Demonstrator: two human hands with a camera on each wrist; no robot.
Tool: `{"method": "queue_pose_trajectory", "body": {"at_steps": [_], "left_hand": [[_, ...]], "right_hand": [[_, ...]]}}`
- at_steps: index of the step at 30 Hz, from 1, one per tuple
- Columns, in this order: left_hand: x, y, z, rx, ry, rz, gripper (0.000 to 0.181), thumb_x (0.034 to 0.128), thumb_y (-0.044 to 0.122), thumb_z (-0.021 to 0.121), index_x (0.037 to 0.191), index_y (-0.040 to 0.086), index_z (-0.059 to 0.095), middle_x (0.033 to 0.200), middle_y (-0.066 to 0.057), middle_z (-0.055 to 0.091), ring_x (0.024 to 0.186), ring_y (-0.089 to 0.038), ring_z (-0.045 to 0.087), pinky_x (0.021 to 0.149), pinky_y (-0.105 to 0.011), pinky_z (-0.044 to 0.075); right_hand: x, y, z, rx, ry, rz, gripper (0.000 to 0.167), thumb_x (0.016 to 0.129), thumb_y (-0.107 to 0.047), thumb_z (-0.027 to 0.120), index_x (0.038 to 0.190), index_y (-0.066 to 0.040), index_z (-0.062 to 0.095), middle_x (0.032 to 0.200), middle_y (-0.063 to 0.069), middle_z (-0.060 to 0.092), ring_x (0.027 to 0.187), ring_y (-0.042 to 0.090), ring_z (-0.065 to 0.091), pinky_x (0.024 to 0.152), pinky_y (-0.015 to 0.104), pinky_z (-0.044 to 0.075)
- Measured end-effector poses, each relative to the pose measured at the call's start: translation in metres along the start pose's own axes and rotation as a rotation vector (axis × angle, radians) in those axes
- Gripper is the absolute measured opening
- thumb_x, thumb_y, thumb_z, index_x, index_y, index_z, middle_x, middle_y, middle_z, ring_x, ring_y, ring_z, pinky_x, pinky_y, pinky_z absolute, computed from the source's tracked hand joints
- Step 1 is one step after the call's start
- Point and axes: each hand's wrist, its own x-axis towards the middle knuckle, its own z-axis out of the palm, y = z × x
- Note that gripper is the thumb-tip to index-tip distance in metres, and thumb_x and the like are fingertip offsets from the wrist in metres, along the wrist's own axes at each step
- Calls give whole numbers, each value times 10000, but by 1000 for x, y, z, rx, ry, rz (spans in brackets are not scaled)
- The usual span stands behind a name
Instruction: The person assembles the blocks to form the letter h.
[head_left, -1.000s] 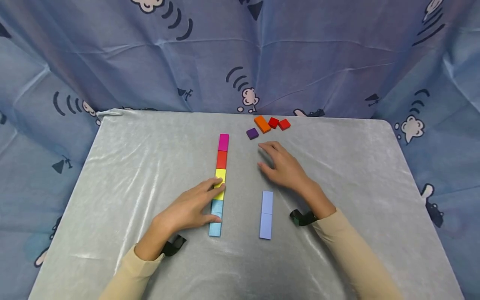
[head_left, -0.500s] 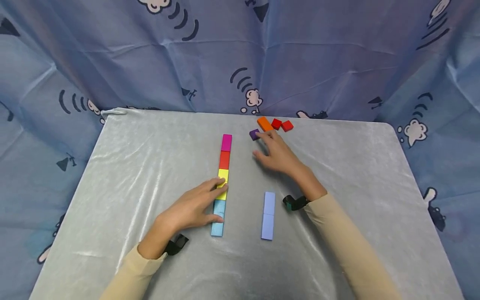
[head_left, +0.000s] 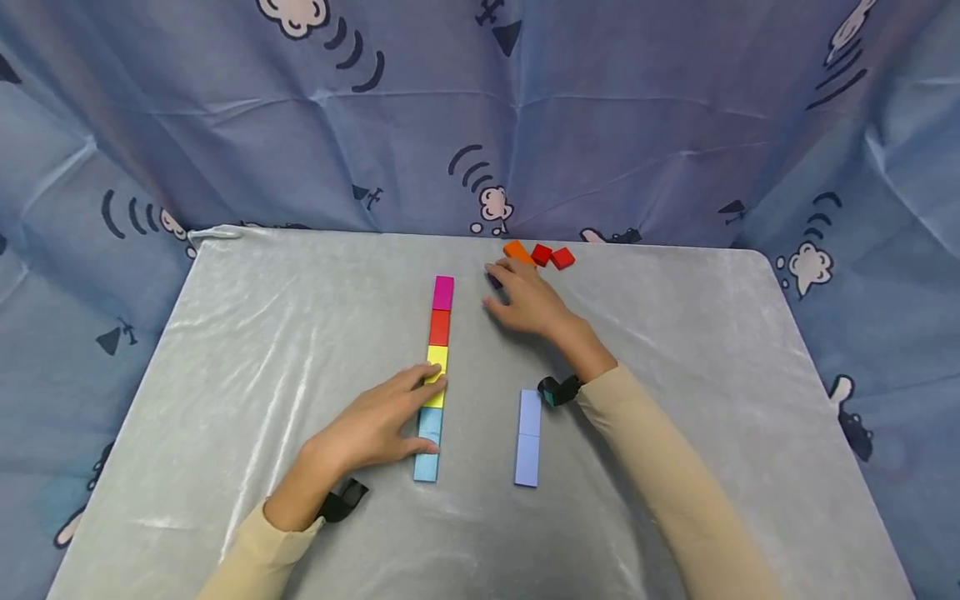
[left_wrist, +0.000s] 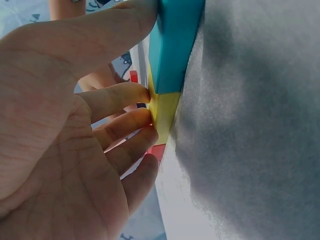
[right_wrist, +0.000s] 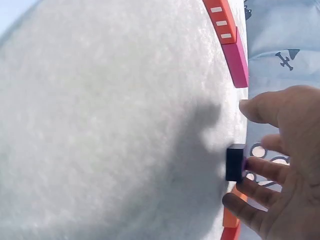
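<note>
So the right hand (head_left: 531, 302) is hovering by the dark purple block (right_wrist: 235, 162) on the far side, fingers loose, not gripping; can't tell if a fingertip's touching. The orange block (head_left: 516, 250) is sitting right beside it, so sloppy fingers could be knocking it. Left hand (head_left: 375, 423) is resting relaxed on the row's yellow section (head_left: 437, 356) and light blue blocks (head_left: 426, 468); pressing sideways could be bending the row.

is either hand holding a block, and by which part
Nothing is gripped: the left hand rests on the row of blocks; the right hand is at the dark block, thumb apart.
</note>
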Motion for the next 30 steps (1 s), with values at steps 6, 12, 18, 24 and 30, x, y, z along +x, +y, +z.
{"method": "queue_pose_trajectory", "body": {"at_steps": [6, 12, 18, 24, 30], "left_hand": [[3, 0, 1, -2, -2, 13, 897, 868, 371, 886, 1593, 48, 466, 1650, -130, 437, 1523, -296, 460, 1222, -468, 460], [3, 1, 1, -7, -2, 12, 900, 861, 363, 893, 1589, 43, 470, 1643, -133, 442, 1514, -295, 467, 1223, -467, 459], [1, 0, 0, -1, 11, 20, 892, 859, 353, 896, 1582, 37, 478, 1636, -137, 452, 1505, -295, 479, 1212, -467, 470], [0, -1, 1, 3, 11, 17, 893, 864, 359, 890, 1585, 37, 473, 1647, -144, 442, 1520, -302, 467, 1219, -476, 462], [0, -1, 1, 1, 17, 14, 892, 861, 357, 892, 1584, 41, 477, 1641, -137, 447, 1513, -292, 474, 1209, -466, 473]], "right_hand": [[3, 3, 3, 0, 13, 30, 579, 1033, -300, 649, 1546, -59, 531, 1532, 191, 511, 1398, 373, 513, 1239, 540, 435], [-1, 4, 2, 9, 65, -8, 359, 1028, -204, 671, 1353, -56, 708, 1402, 189, 601, 1285, 352, 597, 1138, 524, 523], [-5, 4, 0, 3, 107, 20, 256, 1018, -151, 681, 1241, -85, 785, 1275, 185, 679, 1193, 355, 640, 1038, 539, 569], [-8, 6, 0, 0, 97, 35, 306, 1004, -147, 701, 1295, -64, 749, 1306, 192, 696, 1240, 365, 641, 1118, 537, 534], [-12, 9, 2, -10, 116, 35, 325, 1006, -171, 707, 1308, -55, 741, 1324, 196, 691, 1246, 369, 644, 1113, 533, 544]]}}
